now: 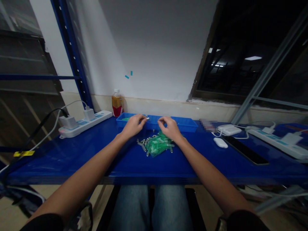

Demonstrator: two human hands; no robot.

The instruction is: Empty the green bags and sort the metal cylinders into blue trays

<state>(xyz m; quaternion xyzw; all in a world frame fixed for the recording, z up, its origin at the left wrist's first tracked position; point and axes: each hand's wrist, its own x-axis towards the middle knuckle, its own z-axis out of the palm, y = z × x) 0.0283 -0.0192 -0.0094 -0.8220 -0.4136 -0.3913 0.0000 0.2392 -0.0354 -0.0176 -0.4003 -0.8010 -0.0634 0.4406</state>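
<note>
My left hand (133, 125) is raised in front of a blue tray (139, 114), its thumb and finger pinched on a small light-coloured piece (147, 118). Opposite it, my right hand (170, 127) hovers by a second blue tray (185, 124). Its thumb and fingertips are curled together, and whatever they hold is too small to make out. Below and between both hands lies a heap of green plastic pieces (157, 145), partly in what looks like clear film. Several small silvery metal cylinders (143, 147) are scattered around the heap's left side, with others at its right.
The blue table (96, 150) carries a white power strip (86, 123) with adapters at left and a drink bottle (117, 104) behind the trays. At right are a white earbud case (220, 142), a black phone (245, 150), cables and another power strip (276, 142).
</note>
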